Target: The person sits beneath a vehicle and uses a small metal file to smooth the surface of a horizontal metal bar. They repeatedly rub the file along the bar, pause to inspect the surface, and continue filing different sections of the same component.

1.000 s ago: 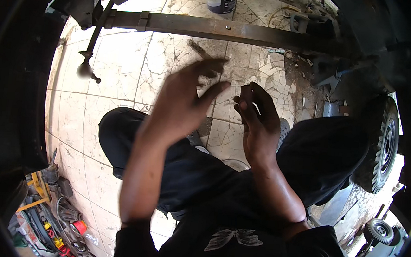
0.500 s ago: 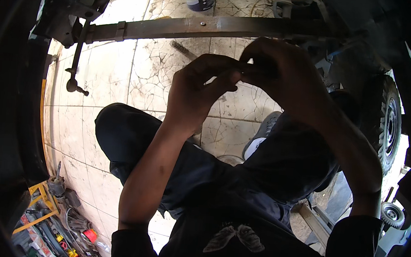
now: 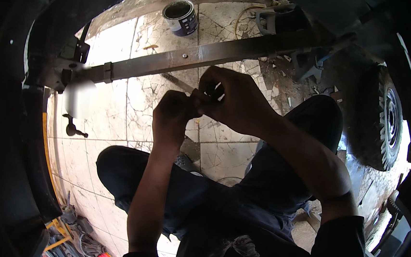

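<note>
Both hands meet in front of me, just on the near side of a long dark metal beam (image 3: pixel 211 54). My left hand (image 3: pixel 171 118) is closed, its fingers curled in against the right fingertips. My right hand (image 3: pixel 239 102) is bent over in a pinch, thumb and fingers pressed together beside the left. Whatever lies between them is dark, small and mostly hidden by the fingers. A thin dark strip-like tool (image 3: pixel 177 82) lies on the floor tiles behind the hands, partly covered by them.
Beyond the beam stands an open tin can (image 3: pixel 180 20). At left, a rod with a ball-joint end (image 3: pixel 73 127) hangs down. A treaded wheel (image 3: pixel 390 121) is at right. Tools and a yellow frame (image 3: pixel 59 235) lie lower left. Cracked tiles (image 3: pixel 100 115) cover the floor.
My view has shifted, so the beam and can sit lower. Both hands appear lower and further left, still together; the right fingers have moved in closer over the left.
</note>
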Demonstrator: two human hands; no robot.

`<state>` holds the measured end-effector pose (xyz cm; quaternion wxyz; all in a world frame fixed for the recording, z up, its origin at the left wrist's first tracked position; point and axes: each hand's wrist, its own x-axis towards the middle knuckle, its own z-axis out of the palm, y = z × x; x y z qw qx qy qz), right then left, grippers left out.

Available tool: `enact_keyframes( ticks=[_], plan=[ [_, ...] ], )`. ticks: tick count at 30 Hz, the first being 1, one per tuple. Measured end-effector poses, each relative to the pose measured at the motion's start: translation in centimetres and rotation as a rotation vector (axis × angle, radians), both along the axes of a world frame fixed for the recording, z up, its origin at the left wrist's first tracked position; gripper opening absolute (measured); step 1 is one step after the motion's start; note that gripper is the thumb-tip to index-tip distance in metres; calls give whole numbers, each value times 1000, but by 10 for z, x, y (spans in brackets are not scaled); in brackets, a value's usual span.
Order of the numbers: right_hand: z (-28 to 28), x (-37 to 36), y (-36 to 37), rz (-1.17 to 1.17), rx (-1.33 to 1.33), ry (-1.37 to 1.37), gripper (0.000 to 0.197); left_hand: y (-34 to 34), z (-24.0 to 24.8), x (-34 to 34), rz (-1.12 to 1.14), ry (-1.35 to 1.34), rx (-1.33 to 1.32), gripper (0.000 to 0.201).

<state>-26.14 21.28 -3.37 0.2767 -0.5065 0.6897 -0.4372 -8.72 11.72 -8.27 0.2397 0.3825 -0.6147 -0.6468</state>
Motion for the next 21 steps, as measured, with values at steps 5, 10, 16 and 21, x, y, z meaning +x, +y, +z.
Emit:
enact_keyframes(
  ticks=[5, 10, 16, 21],
  plan=[
    [9, -14, 2, 76, 199, -297, 27, 2, 13, -6, 22, 116, 59, 18],
    [-13, -1, -6, 17, -104, -218, 29, -4, 12, -3, 114, 362, 191, 27],
    [8, 2, -8, -88, -11, -213, 51, -3, 23, -3, 52, 176, -109, 47],
    [3, -1, -13, -20, -46, -164, 49, -1, 31, -5, 174, 205, -266, 39]
  ],
)
